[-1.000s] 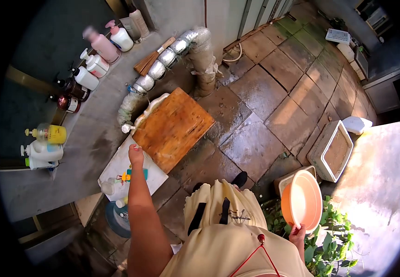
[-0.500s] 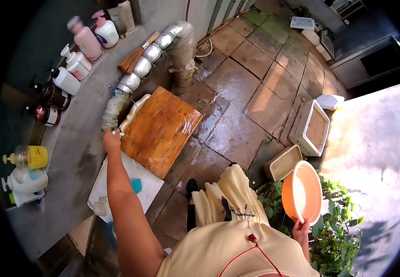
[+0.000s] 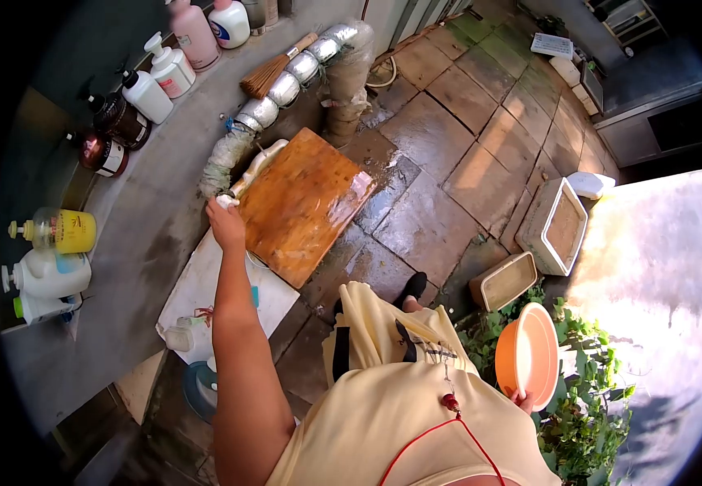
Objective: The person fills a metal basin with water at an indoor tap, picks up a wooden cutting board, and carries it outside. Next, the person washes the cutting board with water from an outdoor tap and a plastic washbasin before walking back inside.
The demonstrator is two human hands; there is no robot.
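My left hand point(image 3: 227, 227) reaches out to a small white tap point(image 3: 226, 201) at the lower end of the foil-wrapped pipe point(image 3: 283, 87). Its fingers are closed around the tap. Just right of that hand lies a wet wooden board point(image 3: 306, 206), tilted over a white-rimmed sink point(image 3: 263, 168). Low on the right, my right hand point(image 3: 523, 400) grips the rim of an orange basin point(image 3: 512, 356), held on its side with its pale inside facing right. Most of the right hand's fingers are hidden by the basin.
Several pump bottles point(image 3: 171, 71) line the ledge on the left. A whisk brush point(image 3: 274, 71) rests against the pipe. Below the board is a white slab point(image 3: 274, 316). Planter boxes point(image 3: 503, 282) and leafy plants point(image 3: 582, 364) stand right of the wet paving point(image 3: 424, 212).
My view has shifted, so the sink and board sit further right and slightly higher. A foot has come forward below the skirt. Both hands keep their holds.
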